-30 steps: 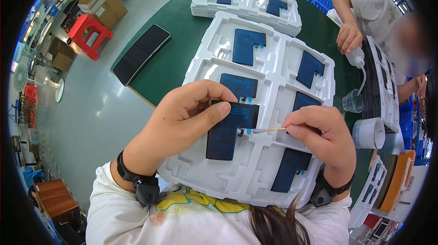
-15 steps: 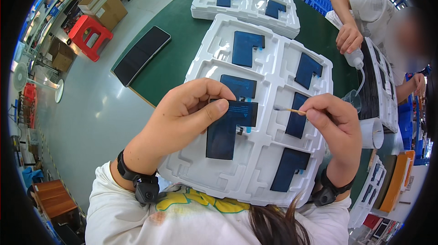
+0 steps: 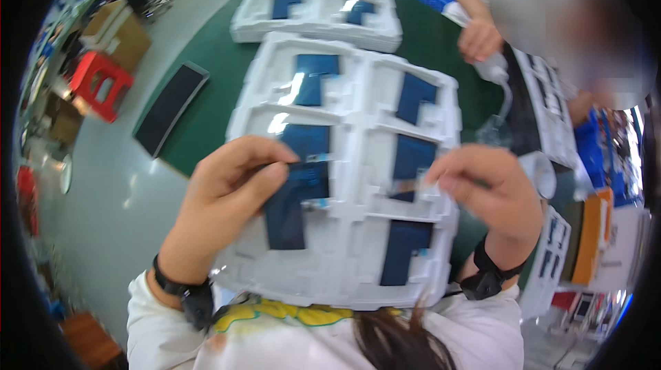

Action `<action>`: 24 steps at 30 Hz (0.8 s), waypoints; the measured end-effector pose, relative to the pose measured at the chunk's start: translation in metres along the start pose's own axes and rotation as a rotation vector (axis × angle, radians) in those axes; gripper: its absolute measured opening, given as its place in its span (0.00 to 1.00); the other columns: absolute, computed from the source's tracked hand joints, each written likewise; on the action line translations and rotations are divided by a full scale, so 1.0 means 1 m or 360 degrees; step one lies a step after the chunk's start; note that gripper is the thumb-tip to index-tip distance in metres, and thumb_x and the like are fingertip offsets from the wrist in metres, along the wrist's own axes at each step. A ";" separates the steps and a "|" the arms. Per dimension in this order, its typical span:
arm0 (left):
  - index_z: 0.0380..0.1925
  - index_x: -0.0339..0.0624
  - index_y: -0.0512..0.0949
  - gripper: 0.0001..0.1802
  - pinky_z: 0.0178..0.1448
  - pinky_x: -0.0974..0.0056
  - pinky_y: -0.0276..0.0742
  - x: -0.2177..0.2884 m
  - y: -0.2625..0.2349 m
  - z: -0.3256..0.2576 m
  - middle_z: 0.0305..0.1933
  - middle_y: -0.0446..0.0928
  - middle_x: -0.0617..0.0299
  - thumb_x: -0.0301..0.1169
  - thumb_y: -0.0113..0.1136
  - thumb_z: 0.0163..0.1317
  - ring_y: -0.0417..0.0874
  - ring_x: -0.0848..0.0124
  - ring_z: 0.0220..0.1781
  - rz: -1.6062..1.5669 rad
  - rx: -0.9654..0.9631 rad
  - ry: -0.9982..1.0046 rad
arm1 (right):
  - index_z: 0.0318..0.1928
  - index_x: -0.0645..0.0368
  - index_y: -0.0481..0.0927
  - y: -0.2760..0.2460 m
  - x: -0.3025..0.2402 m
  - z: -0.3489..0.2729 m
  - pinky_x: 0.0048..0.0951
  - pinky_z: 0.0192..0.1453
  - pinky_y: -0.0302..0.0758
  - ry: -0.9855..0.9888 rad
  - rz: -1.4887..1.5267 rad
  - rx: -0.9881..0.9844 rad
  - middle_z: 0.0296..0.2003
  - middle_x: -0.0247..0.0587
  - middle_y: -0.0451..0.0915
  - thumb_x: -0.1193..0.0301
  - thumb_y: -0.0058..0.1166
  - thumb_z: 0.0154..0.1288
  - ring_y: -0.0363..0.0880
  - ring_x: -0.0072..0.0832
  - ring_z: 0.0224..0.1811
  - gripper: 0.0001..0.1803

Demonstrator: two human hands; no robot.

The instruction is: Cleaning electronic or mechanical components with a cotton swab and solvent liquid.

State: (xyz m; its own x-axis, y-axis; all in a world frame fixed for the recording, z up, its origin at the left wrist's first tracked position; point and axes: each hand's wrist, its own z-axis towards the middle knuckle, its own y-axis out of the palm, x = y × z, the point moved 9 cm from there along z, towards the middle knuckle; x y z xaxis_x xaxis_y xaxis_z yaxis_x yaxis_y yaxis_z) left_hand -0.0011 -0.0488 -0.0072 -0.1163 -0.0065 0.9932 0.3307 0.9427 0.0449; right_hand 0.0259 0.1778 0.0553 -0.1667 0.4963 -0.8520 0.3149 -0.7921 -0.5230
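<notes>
My left hand (image 3: pixel 237 187) is closed in a pinch on the upper left corner of a dark blue, L-shaped flat battery (image 3: pixel 286 222), held over the near left compartment of a white plastic tray (image 3: pixel 351 163). Beyond it, a similar battery (image 3: pixel 308 139) lies in the middle left compartment, partly covered by the held one. Over the tray's right side, my right hand (image 3: pixel 492 180) pinches a cotton swab (image 3: pixel 407 188), blurred by motion. Its tip points left, above the middle right battery (image 3: pixel 413 156); whether they touch I cannot tell. Another battery (image 3: pixel 406 253) lies in the near right compartment.
A stack of similar trays (image 3: pixel 317 32) stands at the back of the green table (image 3: pixel 213 46). A black phone-like slab (image 3: pixel 172 108) lies at the left edge. On the right, a co-worker's hand (image 3: pixel 480 40) holds a squeeze bottle (image 3: pixel 492 67) near a white cup (image 3: pixel 538 173).
The whole view has shifted, so the tray appears further left and blurred. My right hand has drawn the swab slightly right and nearer. My left hand still holds the battery.
</notes>
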 end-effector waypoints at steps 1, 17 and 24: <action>0.41 0.37 0.75 0.07 0.28 0.80 0.59 -0.002 0.000 0.000 0.30 0.72 0.73 0.25 0.54 0.64 0.66 0.88 0.27 -0.0024 0.0002 -0.0018 | 0.40 0.62 0.78 -0.026 -0.001 -0.005 0.17 0.28 0.60 -0.0101 -0.0091 0.0274 0.26 0.28 0.71 0.79 0.51 0.60 0.64 0.15 0.24 0.07; 0.39 0.36 0.74 0.06 0.28 0.80 0.61 -0.005 0.003 0.003 0.32 0.72 0.69 0.25 0.54 0.62 0.67 0.86 0.28 0.0085 -0.0052 -0.0020 | 0.29 0.67 0.78 -0.127 0.095 -0.102 0.23 0.25 0.64 0.0953 -0.0898 0.1410 0.17 0.35 0.73 0.75 0.54 0.57 0.70 0.19 0.20 0.06; 0.39 0.35 0.74 0.07 0.27 0.79 0.61 -0.005 0.001 0.003 0.33 0.72 0.68 0.26 0.55 0.62 0.67 0.85 0.28 0.0120 -0.0011 -0.0025 | 0.28 0.69 0.78 -0.123 0.119 -0.081 0.29 0.30 0.69 0.0957 -0.1062 0.1379 0.20 0.48 0.77 0.72 0.56 0.55 0.76 0.30 0.23 0.09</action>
State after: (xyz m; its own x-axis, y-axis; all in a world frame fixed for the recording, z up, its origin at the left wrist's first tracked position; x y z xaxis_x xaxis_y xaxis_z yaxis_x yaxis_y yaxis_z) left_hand -0.0032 -0.0468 -0.0121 -0.1051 0.0699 0.9920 0.3455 0.9380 -0.0295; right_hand 0.0432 0.3627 0.0204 0.4685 0.7939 -0.3877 -0.4236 -0.1833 -0.8871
